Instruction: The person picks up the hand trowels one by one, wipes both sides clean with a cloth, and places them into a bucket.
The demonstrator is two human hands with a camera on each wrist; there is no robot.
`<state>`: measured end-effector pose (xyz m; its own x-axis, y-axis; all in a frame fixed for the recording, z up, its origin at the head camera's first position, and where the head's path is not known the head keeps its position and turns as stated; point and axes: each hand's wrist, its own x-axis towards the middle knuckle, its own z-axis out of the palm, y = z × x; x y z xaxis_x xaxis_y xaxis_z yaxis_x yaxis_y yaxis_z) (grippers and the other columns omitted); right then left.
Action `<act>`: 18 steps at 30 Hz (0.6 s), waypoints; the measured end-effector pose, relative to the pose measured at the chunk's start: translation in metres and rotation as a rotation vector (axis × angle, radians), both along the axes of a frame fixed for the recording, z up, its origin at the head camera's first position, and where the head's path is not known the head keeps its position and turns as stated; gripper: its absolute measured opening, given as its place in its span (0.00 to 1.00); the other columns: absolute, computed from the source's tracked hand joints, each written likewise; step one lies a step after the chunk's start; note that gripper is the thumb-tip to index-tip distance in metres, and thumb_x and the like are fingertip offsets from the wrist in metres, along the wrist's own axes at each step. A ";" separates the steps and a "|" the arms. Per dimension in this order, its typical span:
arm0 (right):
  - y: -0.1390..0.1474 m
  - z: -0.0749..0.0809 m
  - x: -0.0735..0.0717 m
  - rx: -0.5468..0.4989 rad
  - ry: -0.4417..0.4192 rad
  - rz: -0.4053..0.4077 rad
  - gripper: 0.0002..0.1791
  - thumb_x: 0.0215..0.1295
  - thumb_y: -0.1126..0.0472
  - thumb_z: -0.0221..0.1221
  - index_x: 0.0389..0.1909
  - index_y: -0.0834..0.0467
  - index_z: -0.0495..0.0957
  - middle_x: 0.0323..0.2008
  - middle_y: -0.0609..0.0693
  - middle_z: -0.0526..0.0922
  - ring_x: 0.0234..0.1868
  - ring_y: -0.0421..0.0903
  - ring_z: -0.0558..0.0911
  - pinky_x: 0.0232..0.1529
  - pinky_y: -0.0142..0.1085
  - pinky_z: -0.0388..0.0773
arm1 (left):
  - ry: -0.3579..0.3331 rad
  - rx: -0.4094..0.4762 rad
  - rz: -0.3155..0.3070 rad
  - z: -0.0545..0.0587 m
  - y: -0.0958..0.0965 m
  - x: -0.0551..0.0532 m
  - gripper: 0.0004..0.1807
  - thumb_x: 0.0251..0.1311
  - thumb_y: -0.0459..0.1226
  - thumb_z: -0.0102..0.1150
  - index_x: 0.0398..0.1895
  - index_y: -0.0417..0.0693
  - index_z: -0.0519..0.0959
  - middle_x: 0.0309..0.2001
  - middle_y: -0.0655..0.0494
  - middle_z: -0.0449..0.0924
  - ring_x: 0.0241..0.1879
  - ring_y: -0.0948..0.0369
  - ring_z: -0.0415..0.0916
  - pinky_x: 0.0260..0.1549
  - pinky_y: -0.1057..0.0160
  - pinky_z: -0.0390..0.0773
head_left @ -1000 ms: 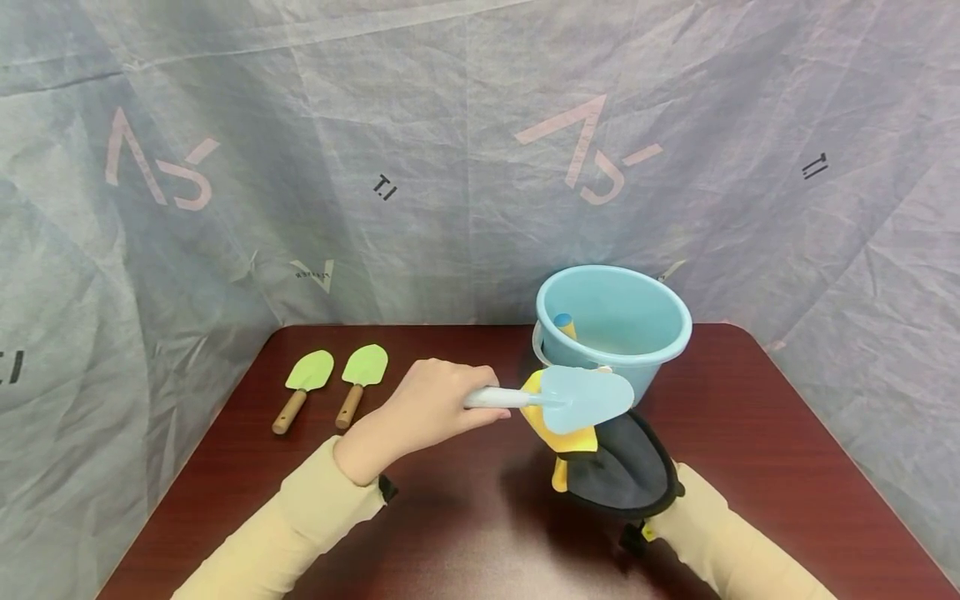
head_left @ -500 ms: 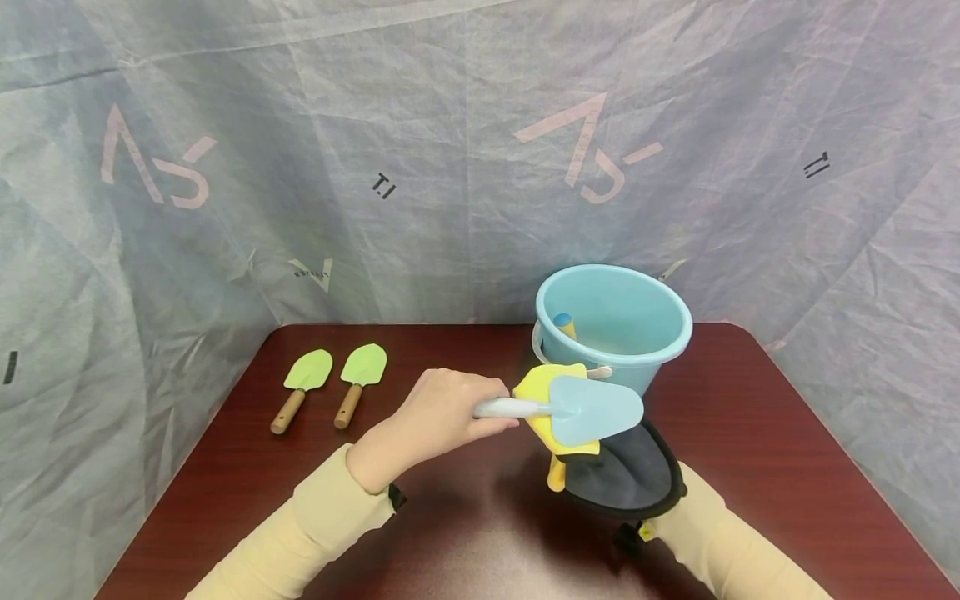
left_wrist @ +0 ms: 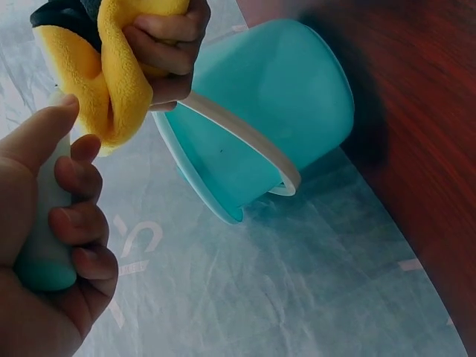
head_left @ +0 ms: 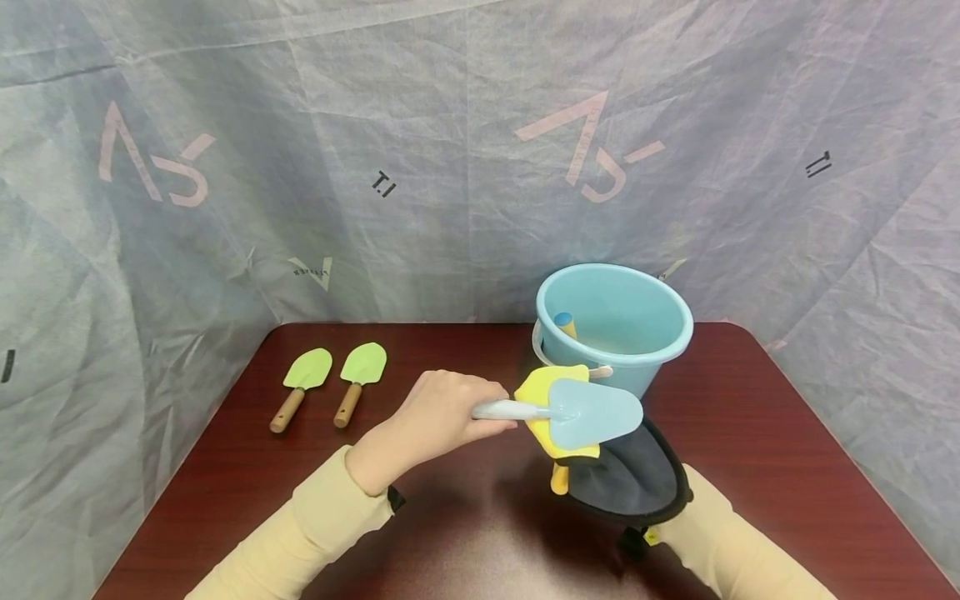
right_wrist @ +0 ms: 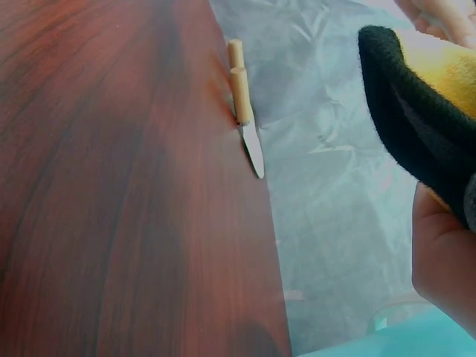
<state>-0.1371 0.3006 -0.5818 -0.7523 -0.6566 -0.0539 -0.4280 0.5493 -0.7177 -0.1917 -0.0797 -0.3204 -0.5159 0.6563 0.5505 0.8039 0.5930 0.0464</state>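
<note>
In the head view my left hand (head_left: 446, 408) grips the pale handle of a small garden trowel (head_left: 596, 412), its light blue blade pointing right. Behind the blade is a two-sided cloth (head_left: 630, 475), yellow on one face and dark grey with a black edge on the other. The left wrist view shows the fingers of my right hand (left_wrist: 169, 56) curled into the cloth's yellow side. From the head, the cloth hides most of that hand. Whether the blade touches the cloth, I cannot tell.
A light blue bucket (head_left: 651, 361) stands at the back right of the dark red table (head_left: 750, 417). A blue-and-yellow handle end (head_left: 566, 323) shows inside it. Two trowels with green blades and wooden handles, one left (head_left: 300, 387) and one right (head_left: 360, 383), lie at the left. Grey sheeting (head_left: 420, 233) hangs behind.
My left hand and the trowel have shifted slightly right and down over the cloth, then barely moved. The right hand keeps its hold on the cloth. Bucket and green trowels stay put.
</note>
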 end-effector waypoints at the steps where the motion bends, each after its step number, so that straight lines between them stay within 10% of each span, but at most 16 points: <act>1: 0.002 -0.011 0.000 0.002 -0.025 -0.049 0.10 0.64 0.59 0.57 0.39 0.63 0.77 0.32 0.44 0.80 0.31 0.36 0.75 0.28 0.34 0.72 | -0.002 0.001 -0.002 0.000 0.000 0.000 0.10 0.49 0.51 0.69 0.26 0.60 0.79 0.19 0.71 0.72 0.16 0.72 0.62 0.14 0.75 0.60; 3: 0.006 -0.034 0.002 -0.060 -0.069 -0.136 0.10 0.66 0.56 0.56 0.38 0.59 0.77 0.31 0.41 0.79 0.29 0.34 0.73 0.25 0.31 0.69 | -0.005 0.004 -0.004 -0.001 -0.001 0.000 0.10 0.49 0.51 0.69 0.25 0.60 0.79 0.19 0.71 0.72 0.16 0.73 0.62 0.14 0.75 0.60; 5: -0.001 -0.023 0.012 -0.005 -0.121 -0.256 0.11 0.64 0.58 0.58 0.35 0.64 0.76 0.29 0.45 0.79 0.28 0.36 0.73 0.26 0.34 0.70 | -0.005 0.002 -0.005 -0.002 -0.001 0.000 0.10 0.49 0.51 0.69 0.25 0.60 0.79 0.19 0.72 0.73 0.16 0.73 0.62 0.14 0.75 0.60; 9: 0.005 -0.036 0.008 -0.009 -0.052 -0.164 0.07 0.64 0.63 0.56 0.37 0.65 0.76 0.30 0.47 0.80 0.27 0.36 0.74 0.25 0.32 0.70 | 0.002 -0.003 0.003 -0.003 -0.003 0.000 0.11 0.49 0.51 0.69 0.24 0.60 0.78 0.18 0.71 0.72 0.16 0.73 0.61 0.13 0.74 0.59; 13: 0.044 -0.145 -0.009 -0.069 0.151 -0.224 0.08 0.70 0.58 0.51 0.32 0.55 0.76 0.25 0.34 0.75 0.23 0.29 0.69 0.20 0.26 0.62 | -0.013 -0.004 0.011 -0.003 -0.006 0.000 0.10 0.48 0.51 0.69 0.24 0.60 0.79 0.18 0.71 0.71 0.16 0.72 0.61 0.13 0.74 0.59; 14: 0.052 -0.180 -0.024 -0.236 0.248 -0.180 0.11 0.73 0.60 0.47 0.30 0.56 0.74 0.22 0.34 0.72 0.22 0.29 0.67 0.21 0.25 0.61 | -0.021 -0.006 0.014 -0.004 -0.006 0.001 0.10 0.48 0.51 0.69 0.24 0.60 0.79 0.18 0.72 0.71 0.16 0.72 0.61 0.13 0.74 0.59; 16: 0.055 -0.204 -0.025 -0.090 0.371 -0.427 0.16 0.72 0.65 0.46 0.22 0.58 0.70 0.17 0.36 0.68 0.18 0.31 0.64 0.19 0.26 0.58 | -0.037 -0.011 0.022 -0.004 -0.008 0.001 0.10 0.48 0.50 0.69 0.25 0.60 0.79 0.18 0.72 0.71 0.15 0.72 0.61 0.14 0.74 0.59; 18: 0.040 -0.177 -0.026 0.119 0.299 -0.636 0.19 0.71 0.69 0.45 0.17 0.60 0.69 0.13 0.41 0.68 0.16 0.33 0.66 0.20 0.26 0.62 | -0.051 -0.016 0.028 -0.005 -0.009 0.001 0.09 0.48 0.50 0.69 0.25 0.61 0.79 0.18 0.72 0.72 0.16 0.72 0.60 0.14 0.74 0.59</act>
<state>-0.1632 0.3404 -0.7592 -0.9815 -0.0877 0.1704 -0.1674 0.8252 -0.5394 -0.1909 -0.0885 -0.3250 -0.5617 0.6494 0.5125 0.7836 0.6164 0.0777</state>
